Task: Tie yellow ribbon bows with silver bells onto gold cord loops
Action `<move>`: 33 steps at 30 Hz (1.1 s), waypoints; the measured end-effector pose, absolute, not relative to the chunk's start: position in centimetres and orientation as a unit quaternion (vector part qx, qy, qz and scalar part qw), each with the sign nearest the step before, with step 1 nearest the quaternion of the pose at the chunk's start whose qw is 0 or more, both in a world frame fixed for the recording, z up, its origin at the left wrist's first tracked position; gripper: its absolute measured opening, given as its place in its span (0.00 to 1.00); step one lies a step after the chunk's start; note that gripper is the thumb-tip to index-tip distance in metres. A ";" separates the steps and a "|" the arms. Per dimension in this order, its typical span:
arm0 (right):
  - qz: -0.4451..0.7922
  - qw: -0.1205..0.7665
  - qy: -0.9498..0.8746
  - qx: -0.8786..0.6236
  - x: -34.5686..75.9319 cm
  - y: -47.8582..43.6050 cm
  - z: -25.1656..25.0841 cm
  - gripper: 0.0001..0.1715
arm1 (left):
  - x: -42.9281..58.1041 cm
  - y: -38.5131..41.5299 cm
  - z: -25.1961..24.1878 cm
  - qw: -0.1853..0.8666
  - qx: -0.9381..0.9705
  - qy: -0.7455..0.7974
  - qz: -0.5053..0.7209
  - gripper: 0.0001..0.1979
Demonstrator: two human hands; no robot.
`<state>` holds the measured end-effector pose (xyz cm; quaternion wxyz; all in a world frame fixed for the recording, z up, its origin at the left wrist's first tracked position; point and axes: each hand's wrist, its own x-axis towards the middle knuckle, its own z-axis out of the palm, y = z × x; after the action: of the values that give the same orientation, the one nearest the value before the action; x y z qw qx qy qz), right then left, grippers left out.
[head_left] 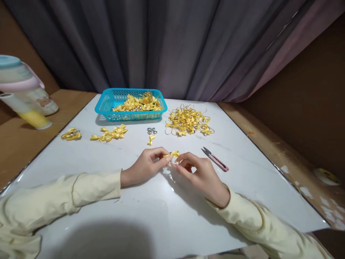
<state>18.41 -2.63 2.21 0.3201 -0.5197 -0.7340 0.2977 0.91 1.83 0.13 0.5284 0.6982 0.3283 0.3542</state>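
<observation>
A small yellow satin ribbon bow (175,153) with a tiny silver piece at its middle is held above the white table. My left hand (145,166) pinches the bow's left side between thumb and forefinger. At its right end, the fingertips of my right hand (203,176) close in a loose pinch; the exact grip between them is too small to see clearly. Just beyond my hands lie a single yellow bow (151,139) and several silver bells (151,130). Pink-handled thread snips (215,159) rest to the right of my right hand.
A blue plastic basket (129,116) holding yellow bows stands at the back. Beside it is a pile of bows with bells and gold cord loops (188,120). More loose bows (110,133) and a small looped bundle (71,134) lie left. A large bottle (27,86) stands far left.
</observation>
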 end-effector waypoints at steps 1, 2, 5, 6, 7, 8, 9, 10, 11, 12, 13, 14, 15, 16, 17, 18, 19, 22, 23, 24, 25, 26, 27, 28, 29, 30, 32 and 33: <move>0.264 0.310 -0.758 -0.509 18.4 -2.6 2.1 0.08 | 0.9 1.8 0.1 0.526 0.701 0.326 0.356 0.10; 0.221 0.298 -0.788 -0.491 18.5 -2.5 2.1 0.09 | 0.9 1.9 0.1 0.523 0.702 0.324 0.358 0.10; 0.042 0.233 -0.880 -0.411 18.9 -2.0 2.0 0.14 | 0.8 2.0 0.0 0.515 0.699 0.332 0.368 0.10; -0.021 0.205 -0.900 -0.383 19.0 -1.7 2.0 0.15 | 0.8 2.1 0.0 0.517 0.696 0.335 0.370 0.10; -0.073 0.179 -0.914 -0.357 19.1 -1.5 2.1 0.16 | 0.8 2.2 0.0 0.520 0.692 0.337 0.371 0.10; -0.109 0.155 -0.923 -0.335 19.2 -1.2 2.1 0.16 | 0.8 2.3 0.0 0.525 0.687 0.337 0.373 0.09; -0.127 0.137 -0.929 -0.320 19.3 -1.1 2.3 0.16 | 0.7 2.3 0.1 0.530 0.683 0.335 0.374 0.09; -0.128 0.127 -0.933 -0.311 19.4 -0.9 2.5 0.16 | 0.7 2.4 0.1 0.533 0.680 0.334 0.376 0.09; -0.113 0.125 -0.937 -0.306 19.4 -0.8 2.7 0.16 | 0.7 2.5 0.1 0.534 0.678 0.333 0.380 0.09; -0.083 0.130 -0.939 -0.306 19.5 -0.7 3.0 0.15 | 0.7 2.5 0.1 0.533 0.677 0.333 0.383 0.09; -0.043 0.145 -0.938 -0.310 19.6 -0.6 3.5 0.15 | 0.6 2.5 0.1 0.531 0.677 0.334 0.385 0.09; 0.002 0.169 -0.932 -0.319 19.7 -0.4 4.0 0.15 | 0.6 2.6 0.1 0.527 0.679 0.335 0.385 0.09; 0.050 0.200 -0.920 -0.333 19.8 -0.2 4.5 0.15 | 0.7 2.6 0.1 0.523 0.682 0.336 0.385 0.10; 0.095 0.236 -0.900 -0.353 19.9 0.1 5.1 0.16 | 0.7 2.6 0.0 0.519 0.685 0.337 0.385 0.10; 0.135 0.270 -0.875 -0.379 20.0 0.4 5.7 0.17 | 0.7 2.5 0.1 0.518 0.687 0.336 0.384 0.10; 0.171 0.292 -0.850 -0.404 20.1 0.9 6.2 0.16 | 0.7 2.5 0.1 0.520 0.686 0.335 0.383 0.10; 0.207 0.298 -0.830 -0.424 20.2 1.4 6.5 0.15 | 0.6 2.5 0.1 0.525 0.683 0.334 0.383 0.11; 0.313 0.239 -0.806 -0.442 20.4 2.7 6.6 0.13 | 0.5 2.6 0.2 0.551 0.664 0.333 0.380 0.10; 0.337 0.224 -0.802 -0.438 20.4 3.0 6.4 0.14 | 0.5 2.6 0.2 0.557 0.662 0.331 0.378 0.10; 0.354 0.219 -0.800 -0.432 20.4 3.2 6.1 0.15 | 0.4 2.7 0.2 0.561 0.663 0.327 0.374 0.10; 0.363 0.220 -0.800 -0.424 20.4 3.3 5.8 0.16 | 0.4 2.7 0.2 0.563 0.666 0.322 0.370 0.10; 0.371 0.224 -0.800 -0.415 20.3 3.4 5.5 0.16 | 0.4 2.7 0.2 0.564 0.670 0.316 0.365 0.10; 0.378 0.224 -0.802 -0.404 20.3 3.4 5.3 0.16 | 0.4 2.7 0.1 0.565 0.673 0.311 0.361 0.09; 0.386 0.218 -0.806 -0.393 20.3 3.3 5.2 0.16 | 0.4 2.7 0.0 0.566 0.676 0.307 0.358 0.09; 0.392 0.209 -0.809 -0.384 20.3 3.3 5.1 0.15 | 0.4 2.7 0.0 0.566 0.679 0.304 0.355 0.09; 0.398 0.200 -0.813 -0.375 20.3 3.2 5.2 0.15 | 0.4 2.7 0.0 0.567 0.681 0.300 0.354 0.10; 0.400 0.189 -0.821 -0.362 20.3 3.1 5.4 0.14 | 0.4 2.6 -0.1 0.571 0.682 0.295 0.350 0.09; 0.396 0.186 -0.825 -0.358 20.3 3.1 5.5 0.13 | 0.3 2.6 -0.1 0.574 0.681 0.293 0.347 0.09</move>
<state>20.29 3.08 5.48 0.1861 -0.3580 -0.8247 0.3964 0.35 2.62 -0.09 0.5741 0.6812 0.2933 0.3470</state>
